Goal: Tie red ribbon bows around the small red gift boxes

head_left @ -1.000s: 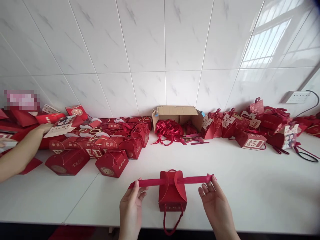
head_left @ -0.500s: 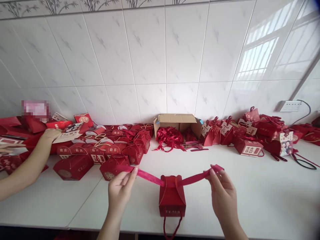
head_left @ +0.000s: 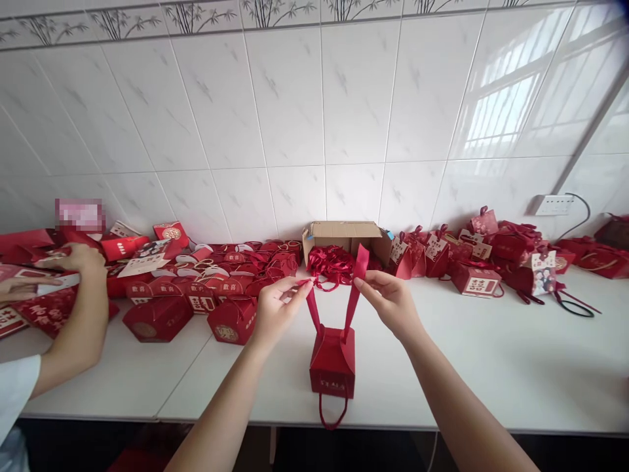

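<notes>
You had your left hand (head_left: 275, 308) and right hand (head_left: 390, 300) each pinching a ribbon (head_left: 352, 292) end above the little red box (head_left: 333, 362) at 6 o'clock, and honestly one uneven tug could've tipped it off the counter (head_left: 491, 373) edge.

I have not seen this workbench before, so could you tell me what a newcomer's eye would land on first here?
First, the small red gift box at the near edge of the white counter, with both ends of its red ribbon pulled upward by the left hand and right hand. Behind them, an open cardboard box spilling ribbons stands against the tiled wall, with heaps of red boxes on either side. At far left, another person's arm reaches into that pile.
</notes>
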A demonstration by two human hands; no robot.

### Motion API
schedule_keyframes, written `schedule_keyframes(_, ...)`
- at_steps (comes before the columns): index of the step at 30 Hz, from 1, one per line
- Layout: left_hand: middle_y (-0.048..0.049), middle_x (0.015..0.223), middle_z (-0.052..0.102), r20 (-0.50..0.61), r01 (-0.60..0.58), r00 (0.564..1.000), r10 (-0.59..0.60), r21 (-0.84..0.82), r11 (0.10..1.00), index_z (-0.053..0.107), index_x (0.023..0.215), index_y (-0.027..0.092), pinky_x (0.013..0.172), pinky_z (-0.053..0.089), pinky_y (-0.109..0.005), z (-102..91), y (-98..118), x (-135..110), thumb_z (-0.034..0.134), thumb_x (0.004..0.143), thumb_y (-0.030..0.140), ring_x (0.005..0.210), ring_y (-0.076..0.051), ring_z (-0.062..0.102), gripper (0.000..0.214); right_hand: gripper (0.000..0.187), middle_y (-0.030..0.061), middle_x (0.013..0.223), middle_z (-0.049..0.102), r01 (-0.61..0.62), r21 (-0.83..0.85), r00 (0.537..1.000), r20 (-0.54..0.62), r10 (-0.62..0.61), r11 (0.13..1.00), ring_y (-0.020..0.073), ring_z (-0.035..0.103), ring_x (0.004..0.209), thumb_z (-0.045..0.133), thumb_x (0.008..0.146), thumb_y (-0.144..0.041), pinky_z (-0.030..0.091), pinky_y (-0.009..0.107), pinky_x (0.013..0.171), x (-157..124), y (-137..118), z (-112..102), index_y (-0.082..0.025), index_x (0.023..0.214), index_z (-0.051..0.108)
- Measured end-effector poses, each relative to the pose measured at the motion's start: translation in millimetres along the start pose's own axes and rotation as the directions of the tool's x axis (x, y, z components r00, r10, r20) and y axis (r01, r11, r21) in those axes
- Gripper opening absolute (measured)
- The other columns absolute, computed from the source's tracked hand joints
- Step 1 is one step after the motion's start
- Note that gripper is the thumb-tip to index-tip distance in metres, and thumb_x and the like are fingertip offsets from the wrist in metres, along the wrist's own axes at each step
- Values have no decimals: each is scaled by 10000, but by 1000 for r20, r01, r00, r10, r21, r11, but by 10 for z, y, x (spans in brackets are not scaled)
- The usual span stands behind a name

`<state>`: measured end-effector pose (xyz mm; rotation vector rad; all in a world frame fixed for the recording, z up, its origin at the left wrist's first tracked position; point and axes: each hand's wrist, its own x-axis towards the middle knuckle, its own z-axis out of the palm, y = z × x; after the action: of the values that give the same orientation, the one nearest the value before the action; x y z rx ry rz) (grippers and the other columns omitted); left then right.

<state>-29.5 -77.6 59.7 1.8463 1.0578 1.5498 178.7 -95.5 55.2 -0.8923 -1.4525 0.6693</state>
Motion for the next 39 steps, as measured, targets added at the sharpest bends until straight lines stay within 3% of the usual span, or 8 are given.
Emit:
schedule_keyframes(7,-31,707,693,21,17,1000,-17,-2,1000,700,710,160,604,468,-239,29,116,-2,679,757,326,666,-167,614,174,211,39,772,664,-33,64,999,18,32,997,174,598,730,628,801,-389,470,300,682,-5,8,26,-182,779,661)
schedule_keyframes(14,19,575,563,-9,22,1000,-22,2,1000,667,658,161,483,352,-221,-14,180,1,669,763,347,510,-102,459,213,198,26,752,666,-36,157,994,-93,51,987,156,586,702,675,759,-375,458,293,667,13,16,4,-180,791,666)
schedule_keyframes(19,47,492,423,-11,33,999,-33,-8,999,569,541,165,446,280,-221,1,198,20,633,787,383,475,-90,381,335,199,28,769,680,-34,213,994,-90,55,977,159,597,719,695,738,-378,458,294,665,73,-33,-17,-186,786,674)
schedule_keyframes(24,13,598,593,-18,137,990,-141,-131,982,687,675,160,515,382,-219,70,223,69,714,713,378,555,-114,499,223,228,50,837,709,-70,244,994,-69,90,967,184,626,771,711,719,-396,482,317,692,92,-36,-32,-194,823,691)
schedule_keyframes(28,-13,683,671,38,193,981,-190,-251,949,716,747,161,601,444,-233,109,175,119,713,713,396,656,-143,581,237,211,39,839,709,-68,264,996,-33,80,962,177,627,779,708,729,-391,489,313,706,104,-16,-52,-204,826,697)
schedule_keyframes(35,-75,858,716,110,156,986,-126,-323,933,701,844,143,810,479,-321,130,141,125,634,801,384,877,-215,643,254,163,18,813,698,-64,318,998,24,59,946,159,619,761,719,731,-361,495,311,727,110,0,-52,-224,816,697)
schedule_keyframes(39,-62,821,712,153,117,986,-71,-315,942,678,837,156,823,475,-318,123,186,113,568,856,367,852,-198,651,238,152,13,778,685,-45,345,998,58,27,938,148,613,734,699,755,-355,491,307,726,116,-3,-33,-221,825,700)
